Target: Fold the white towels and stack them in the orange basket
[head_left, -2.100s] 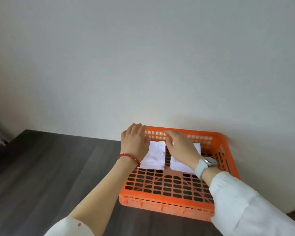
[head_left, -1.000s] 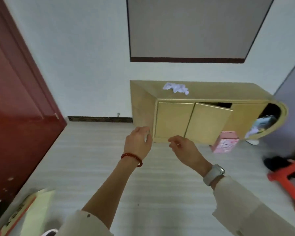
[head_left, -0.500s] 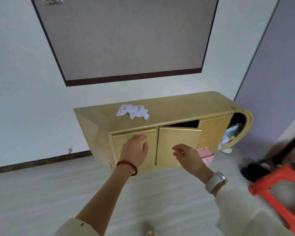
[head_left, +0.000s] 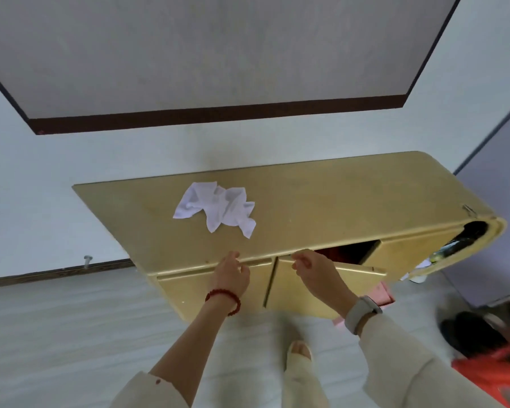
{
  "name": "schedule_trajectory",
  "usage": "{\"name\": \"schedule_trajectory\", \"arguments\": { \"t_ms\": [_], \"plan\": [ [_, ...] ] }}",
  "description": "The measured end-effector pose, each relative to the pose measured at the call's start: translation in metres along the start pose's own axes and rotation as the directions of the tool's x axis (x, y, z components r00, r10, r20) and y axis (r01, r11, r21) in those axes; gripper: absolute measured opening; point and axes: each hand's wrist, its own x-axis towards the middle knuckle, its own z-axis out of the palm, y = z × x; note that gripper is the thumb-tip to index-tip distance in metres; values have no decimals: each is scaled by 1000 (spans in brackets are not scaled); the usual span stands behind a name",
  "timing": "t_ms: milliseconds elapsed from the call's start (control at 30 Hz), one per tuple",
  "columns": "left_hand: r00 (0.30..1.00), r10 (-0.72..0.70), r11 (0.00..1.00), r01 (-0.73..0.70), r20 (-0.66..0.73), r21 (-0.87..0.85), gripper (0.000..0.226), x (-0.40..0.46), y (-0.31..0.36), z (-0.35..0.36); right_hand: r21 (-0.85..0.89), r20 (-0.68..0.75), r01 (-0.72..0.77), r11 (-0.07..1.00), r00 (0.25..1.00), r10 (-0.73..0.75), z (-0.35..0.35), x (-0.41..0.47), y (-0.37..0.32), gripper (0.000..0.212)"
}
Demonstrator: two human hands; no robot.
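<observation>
Two hands in view, both empty. My left hand (head_left: pixel 231 275) is raised in front of the yellow wooden cabinet (head_left: pixel 321 195), at the level of its top front edge; the fingers (head_left: pixel 233 257) are loosely extended and relaxed, holding nothing. Whether the fingertips touch the cabinet edge I cannot tell. A red bead bracelet (head_left: pixel 225 298) sits on that wrist.

My right hand (head_left: pixel 317 273) hangs just beside the left, over the upper edge of the right-hand cabinet door (head_left: pixel 321 287), which stands ajar. Its fingers are slackly bent, grasping nothing; contact with the door is not clear. A pale smartwatch (head_left: pixel 361 313) is on that wrist, with a cream sleeve (head_left: pixel 401 357) behind it.

The white towel (head_left: pixel 217 209) lies crumpled and unfolded on the cabinet top, left of centre, beyond my hands and apart from both. The left-hand door (head_left: pixel 186 290) appears closed.

Behind the ajar door, the interior is dark with something red inside, not identifiable. The rounded open end of the cabinet (head_left: pixel 468 240) at right holds items too blurred to name. A pink object (head_left: pixel 382 294) shows on the floor behind the ajar door. An orange plastic object (head_left: pixel 492 375) shows at the lower right corner, partly cut off; I cannot confirm what it is. My foot in a pale slipper (head_left: pixel 299 353) rests on the light floor (head_left: pixel 71 334). A dark-framed panel (head_left: pixel 203 54) hangs on the wall above.
</observation>
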Motion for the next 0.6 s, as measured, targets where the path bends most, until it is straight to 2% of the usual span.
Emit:
{"name": "schedule_trajectory", "arguments": {
  "t_ms": [200, 333, 400, 467, 500, 600],
  "plan": [
    [971, -224, 969, 212, -89, -128, 48, 130, 22, 54, -25, 140, 34, 999, 990, -30, -7, 142, 31, 22],
    [901, -408, 906, 380, -150, -186, 63, 187, 29, 80, -63, 256, 42, 997, 966, -25, -14, 208, 48, 21],
    [849, -505, 843, 445, -158, -302, 53, 207, 33, 81, -70, 320, 58, 996, 947, -32, -17, 234, 51, 21],
    [849, -477, 855, 389, -226, -342, 22, 218, 39, 77, -67, 353, 88, 994, 934, -59, -18, 257, 51, 22],
    [868, -418, 890, 333, -267, -312, 10, 221, 44, 74, -61, 357, 116, 991, 930, -87, -17, 267, 49, 23],
    [946, -200, 967, 149, -253, -208, 16, 228, 68, 50, -47, 408, 256, 966, 887, -216, -12, 294, 36, 42]
  ]
}}
